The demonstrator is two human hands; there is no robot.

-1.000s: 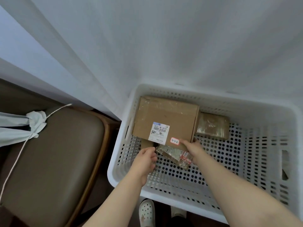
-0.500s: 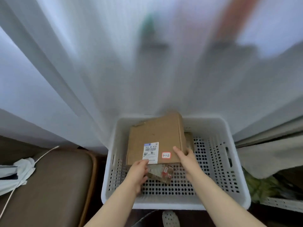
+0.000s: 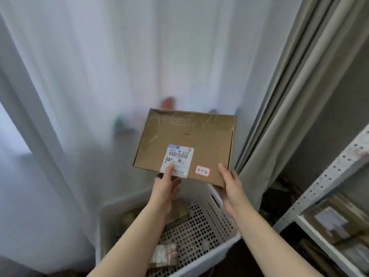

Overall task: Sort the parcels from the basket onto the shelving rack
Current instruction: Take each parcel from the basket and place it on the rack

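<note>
Rightward is the direction that counts: the shelving rack (image 3: 319,182) stands at the right edge of view, to the right of the white basket (image 3: 103,226). Above the basket hangs the cardboard box (image 3: 189,136), held flat with its long axis running left to right, so its right end faces the rack. Both hands grip its near edge, thumbs on top and fingers beneath. The right hand (image 3: 229,184) is nearer the rack than the left hand (image 3: 166,186). A red-edged sticker (image 3: 202,171) reads 3-1-2.
</note>
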